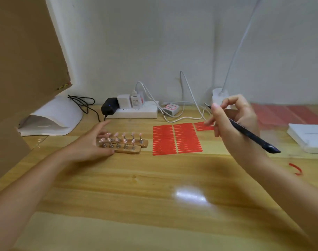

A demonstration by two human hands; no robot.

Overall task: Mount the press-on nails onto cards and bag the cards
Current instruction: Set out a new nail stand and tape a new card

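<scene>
From the head view, your left hand (pixel 93 144) rests at the left end of the stand (pixel 125 146), thumb against its near edge and fingers spread loosely behind the first pegs; it cups the wood and grips nothing tight. The nails (pixel 118 137) sit on pegs in two rows, and the stand's long axis runs 9 to 3 o'clock across the desk (pixel 136 205). Your right hand (pixel 234 120) is raised at about 2 o'clock from the stand, fingers curled round the tool (pixel 245 129), its fine tip aimed toward 10 o'clock. The red strips (pixel 178 139) lie flat between stand and right hand, just beside the stand's right end. So the left hand is nearer the nails, while the tool must cross the strips to reach them. No card or bag shows. Open desk lies toward 6 o'clock; the cables (pixel 172 113) crowd 12.
</scene>
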